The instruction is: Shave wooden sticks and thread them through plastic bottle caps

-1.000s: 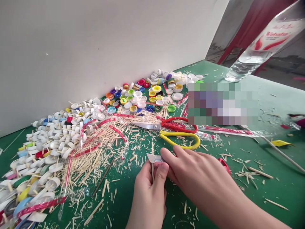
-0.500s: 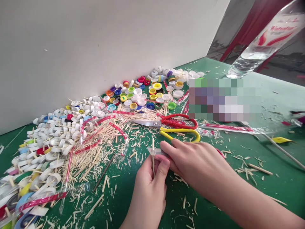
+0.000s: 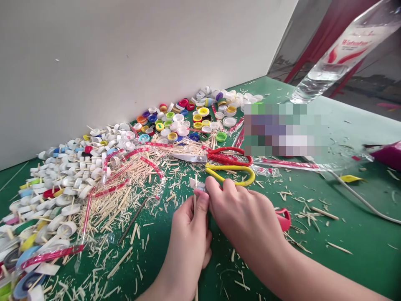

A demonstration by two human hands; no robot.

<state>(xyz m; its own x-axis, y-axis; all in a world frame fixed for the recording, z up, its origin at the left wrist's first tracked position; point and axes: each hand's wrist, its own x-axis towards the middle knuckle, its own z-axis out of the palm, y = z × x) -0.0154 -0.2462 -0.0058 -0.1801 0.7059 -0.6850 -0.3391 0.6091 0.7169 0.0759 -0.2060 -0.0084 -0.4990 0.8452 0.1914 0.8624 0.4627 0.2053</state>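
Observation:
My left hand (image 3: 191, 234) is closed around a thin wooden stick (image 3: 195, 204), its thumb pressed along it. The stick stands roughly upright, with its tip above the thumb and its lower end below the fist. My right hand (image 3: 242, 209) is wrapped round a knife whose flat grey blade (image 3: 200, 185) lies across the stick's upper end. Most of the knife is hidden by the fingers. A curved red piece (image 3: 283, 219) shows behind the right hand; I cannot tell whether it belongs to the knife. Just beyond lie scissors (image 3: 192, 158) with one red and one yellow handle.
Wood shavings (image 3: 106, 217) and red-striped plastic strips (image 3: 111, 191) cover the green table (image 3: 354, 267). White caps with sticks (image 3: 69, 182) are heaped at left, coloured bottle caps (image 3: 178, 119) by the wall. A water bottle (image 3: 332, 62) stands at right near a white cord (image 3: 363, 200).
Both hands now appear slightly further left, and the blade has shifted with them. More of the stick shows below the left fist. The whole view has moved a little, showing more of the red piece.

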